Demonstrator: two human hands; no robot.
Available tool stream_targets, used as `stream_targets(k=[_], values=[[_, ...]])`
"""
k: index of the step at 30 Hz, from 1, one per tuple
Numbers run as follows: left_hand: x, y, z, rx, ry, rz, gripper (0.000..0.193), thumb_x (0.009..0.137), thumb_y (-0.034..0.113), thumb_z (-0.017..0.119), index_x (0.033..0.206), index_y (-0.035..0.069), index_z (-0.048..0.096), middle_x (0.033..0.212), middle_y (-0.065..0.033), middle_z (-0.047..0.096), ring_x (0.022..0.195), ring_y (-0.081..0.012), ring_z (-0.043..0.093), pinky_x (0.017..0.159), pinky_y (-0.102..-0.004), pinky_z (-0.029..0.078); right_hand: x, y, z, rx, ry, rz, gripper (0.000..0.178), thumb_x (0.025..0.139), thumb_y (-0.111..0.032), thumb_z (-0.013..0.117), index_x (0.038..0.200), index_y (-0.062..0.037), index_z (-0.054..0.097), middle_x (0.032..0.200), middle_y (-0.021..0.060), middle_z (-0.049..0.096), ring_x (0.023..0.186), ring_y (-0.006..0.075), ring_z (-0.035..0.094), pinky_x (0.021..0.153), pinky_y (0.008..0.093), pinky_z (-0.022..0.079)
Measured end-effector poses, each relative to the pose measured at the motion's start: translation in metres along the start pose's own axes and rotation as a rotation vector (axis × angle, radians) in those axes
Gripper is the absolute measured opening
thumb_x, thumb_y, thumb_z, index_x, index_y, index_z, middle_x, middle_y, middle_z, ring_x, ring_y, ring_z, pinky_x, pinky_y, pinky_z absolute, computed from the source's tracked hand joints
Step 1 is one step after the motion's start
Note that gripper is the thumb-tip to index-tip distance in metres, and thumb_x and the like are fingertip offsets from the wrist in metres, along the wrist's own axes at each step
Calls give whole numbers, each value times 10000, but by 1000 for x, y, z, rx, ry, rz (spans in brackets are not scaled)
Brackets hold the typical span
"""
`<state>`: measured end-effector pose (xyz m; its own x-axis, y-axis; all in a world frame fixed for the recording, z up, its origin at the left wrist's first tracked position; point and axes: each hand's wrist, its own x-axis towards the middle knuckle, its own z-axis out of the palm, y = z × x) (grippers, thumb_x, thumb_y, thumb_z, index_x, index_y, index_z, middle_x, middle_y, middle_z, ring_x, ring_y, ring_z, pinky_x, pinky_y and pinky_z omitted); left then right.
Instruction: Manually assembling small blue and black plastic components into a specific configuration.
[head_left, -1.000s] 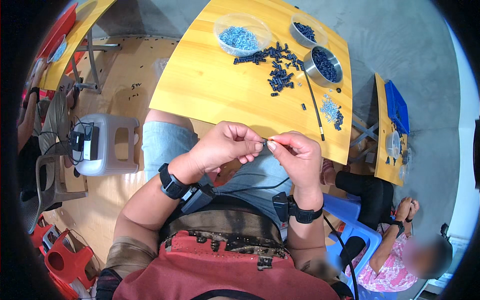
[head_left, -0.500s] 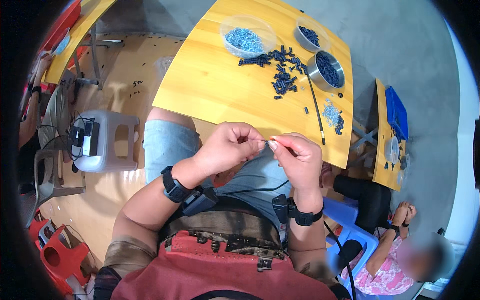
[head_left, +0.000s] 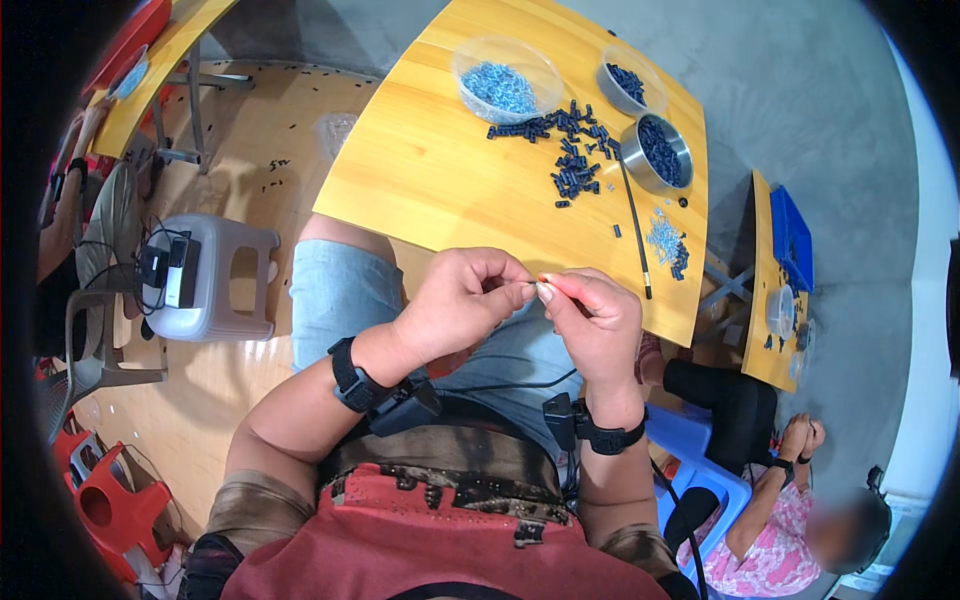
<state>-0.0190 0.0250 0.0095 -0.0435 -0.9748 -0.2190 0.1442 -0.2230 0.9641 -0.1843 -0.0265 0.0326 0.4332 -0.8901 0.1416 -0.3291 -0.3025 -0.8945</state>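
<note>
My left hand (head_left: 460,305) and my right hand (head_left: 602,325) meet fingertip to fingertip over my lap, just off the table's near edge. Thumb and forefinger of each are pinched round a tiny dark piece (head_left: 537,283), mostly hidden by the fingertips. Beyond them, a heap of small black plastic parts (head_left: 574,178) lies on the yellow table (head_left: 420,170). Small clear pieces (head_left: 662,240) and a few dark parts (head_left: 680,262) are scattered at the right, beside a thin black rod (head_left: 633,215) with a light band near its near end.
At the table's far side stand a clear bowl (head_left: 545,68) of bluish clear pieces, a plastic tub (head_left: 652,82) of dark parts and a steel bowl (head_left: 634,168) of dark parts. A seated person (head_left: 750,530) is at right; a grey stool (head_left: 215,300) stands at left.
My hands keep the same pinch with only slight finger movement. The whole view has shifted a little, so the table sits slightly lower and further right.
</note>
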Motion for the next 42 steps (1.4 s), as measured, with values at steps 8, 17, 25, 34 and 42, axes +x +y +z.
stream_targets(k=[8, 17, 25, 34, 42], values=[[8, -7, 0, -222, 25, -22, 170, 897, 184, 577, 922, 18, 598, 734, -26, 625, 418, -26, 476, 336, -170, 376, 0, 3, 10, -115, -20, -202, 297, 711, 34, 674, 1002, 4, 619, 878, 81, 603, 687, 100, 547, 579, 210, 448], [8, 11, 3, -427, 51, -177, 199, 907, 202, 554, 893, 5, 580, 732, -55, 634, 313, -66, 433, 273, -192, 348, 5, 13, 22, -425, 85, -316, 359, 666, -29, 700, 1006, 10, 591, 923, 146, 588, 750, 249, 585, 643, 321, 492], [13, -3, -5, -590, -13, -213, 182, 902, 193, 559, 907, 13, 589, 827, -80, 646, 607, -122, 618, 334, -213, 427, 5, 13, 22, -320, 91, -271, 339, 672, -44, 715, 986, 16, 602, 923, 147, 589, 786, 271, 586, 679, 329, 492], [14, -7, -9, -737, -72, -285, 183, 892, 179, 574, 966, 17, 612, 891, -92, 655, 758, -154, 644, 641, -236, 525, 5, 15, 23, -345, 129, -322, 334, 664, -45, 715, 975, 16, 608, 909, 144, 594, 807, 282, 580, 697, 337, 482], [14, -16, -2, -618, -18, -172, 133, 880, 134, 588, 923, 13, 626, 835, -70, 656, 703, -128, 628, 508, -206, 481, 4, 13, 26, -365, 142, -359, 340, 618, -24, 700, 944, 8, 607, 873, 136, 598, 790, 301, 563, 694, 361, 469]])
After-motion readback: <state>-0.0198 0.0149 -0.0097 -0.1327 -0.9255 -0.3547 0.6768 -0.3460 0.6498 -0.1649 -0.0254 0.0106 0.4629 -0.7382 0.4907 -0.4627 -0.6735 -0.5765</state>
